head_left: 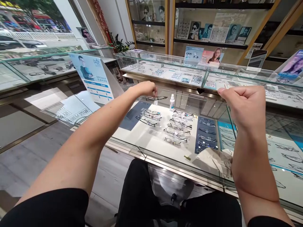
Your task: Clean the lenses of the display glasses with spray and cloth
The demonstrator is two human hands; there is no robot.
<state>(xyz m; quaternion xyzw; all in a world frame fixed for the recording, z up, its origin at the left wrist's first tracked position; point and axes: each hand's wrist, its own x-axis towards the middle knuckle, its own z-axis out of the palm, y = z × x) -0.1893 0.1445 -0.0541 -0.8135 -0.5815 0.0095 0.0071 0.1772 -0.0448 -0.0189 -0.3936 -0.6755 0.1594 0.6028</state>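
My left hand [149, 89] reaches out over the glass counter top with its fingers pinched together and pointing down. Its fingertips meet a pair of dark-framed eyeglasses [162, 98] at about the middle of the frame. A small white spray bottle [172, 102] with a blue label stands upright just to the right of these eyeglasses. My right hand [247, 102] is raised above the counter's right part, closed in a fist with the thumb toward the left. Whatever it may hold is hidden. Below that forearm lies a crumpled beige cloth [214, 159].
Rows of eyeglasses [177, 134] lie inside the glass display counter [132, 143]. A folded advertising card [91, 78] stands at its left end. Another display counter [163, 60] runs behind, with wall shelves [210, 39] beyond. My knees are close to the counter's front edge.
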